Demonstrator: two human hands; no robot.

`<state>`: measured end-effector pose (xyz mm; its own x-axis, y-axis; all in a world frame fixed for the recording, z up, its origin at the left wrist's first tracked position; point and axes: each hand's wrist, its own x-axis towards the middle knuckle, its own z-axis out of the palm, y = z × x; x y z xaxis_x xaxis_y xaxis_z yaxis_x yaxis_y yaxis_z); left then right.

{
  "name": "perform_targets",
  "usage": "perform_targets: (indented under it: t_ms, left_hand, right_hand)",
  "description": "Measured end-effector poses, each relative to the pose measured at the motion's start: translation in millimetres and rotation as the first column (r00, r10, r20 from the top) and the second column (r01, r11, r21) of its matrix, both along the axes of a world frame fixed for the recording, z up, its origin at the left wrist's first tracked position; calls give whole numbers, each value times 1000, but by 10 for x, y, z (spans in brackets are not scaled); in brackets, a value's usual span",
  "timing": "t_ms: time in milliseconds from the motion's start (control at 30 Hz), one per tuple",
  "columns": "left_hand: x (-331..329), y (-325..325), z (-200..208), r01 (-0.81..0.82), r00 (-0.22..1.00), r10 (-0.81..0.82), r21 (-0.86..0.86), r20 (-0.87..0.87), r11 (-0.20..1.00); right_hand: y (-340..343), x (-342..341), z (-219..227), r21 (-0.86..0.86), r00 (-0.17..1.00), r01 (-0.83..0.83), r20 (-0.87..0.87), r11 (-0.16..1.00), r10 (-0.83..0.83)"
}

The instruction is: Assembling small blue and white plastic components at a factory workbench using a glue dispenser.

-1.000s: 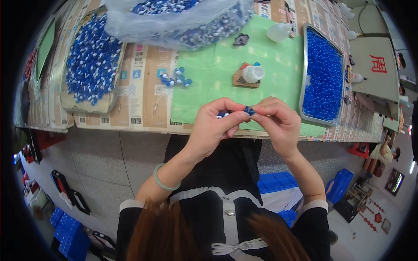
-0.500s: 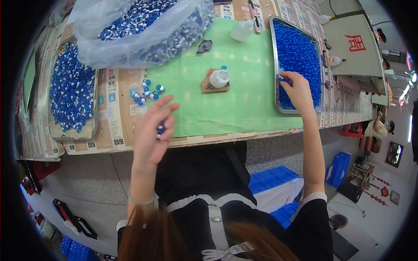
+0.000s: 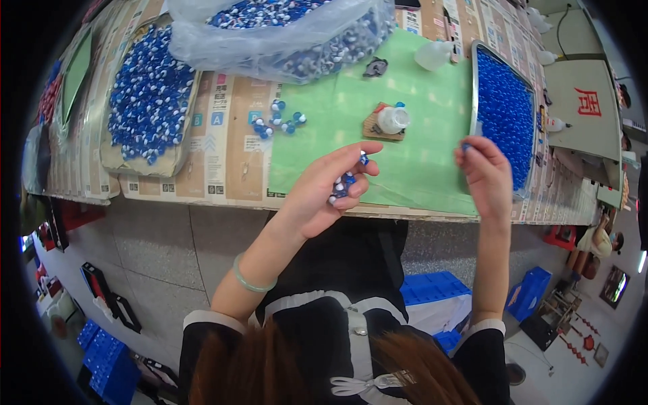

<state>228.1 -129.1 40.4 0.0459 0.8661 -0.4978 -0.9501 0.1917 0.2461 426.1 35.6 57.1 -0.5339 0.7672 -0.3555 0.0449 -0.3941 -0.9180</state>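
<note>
My left hand (image 3: 320,185) is curled over the near edge of a green mat (image 3: 324,108), with several small blue-and-white balls (image 3: 345,182) in its fingers and palm. One of them shows between thumb and index fingertip. To the right, my right hand (image 3: 491,177) pinches a small blue piece, just left of a metal tray (image 3: 474,88) filled with glossy blue pieces (image 3: 503,108). Between the hands and farther back, a small clear jar (image 3: 393,120) stands on a scrap of corrugated cardboard (image 3: 372,126). A blue ball touches its far side.
Loose blue-and-white balls (image 3: 278,123) lie left of the mat. A shallow cardboard tray (image 3: 179,156) of them sits at far left. A big plastic bag (image 3: 236,57) full of balls fills the back. A squeeze bottle (image 3: 433,55), dark crumpled scrap (image 3: 376,67) and pen-like tool (image 3: 449,30) lie behind.
My left hand has moved right, over the mat, and its fingers have curled in. My right hand has left the metal tray with a blue piece. The whole view has shifted.
</note>
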Motion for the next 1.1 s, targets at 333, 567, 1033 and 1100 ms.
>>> perform_targets:
  t_ms: [333,567,1033,1100]
  left_hand:
    - [-16,-52,-43,14,988,-16,-14,-153,1000]
    - [-39,-76,-119,-36,999,38,65,-23,997]
    - [-47,-58,-173,-31,998,31,2,-46,1000]
    - [-40,-46,-176,-35,999,35,-3,-39,999]
  right_hand:
    - [-315,-236,14,-530,935,-166,-353,831,-38]
    - [-340,-293,72,-462,951,-119,-306,879,-32]
    - [-158,-829,-14,824,832,-553,555,125,26]
    - [-149,-851,14,799,799,-601,601,-1,16]
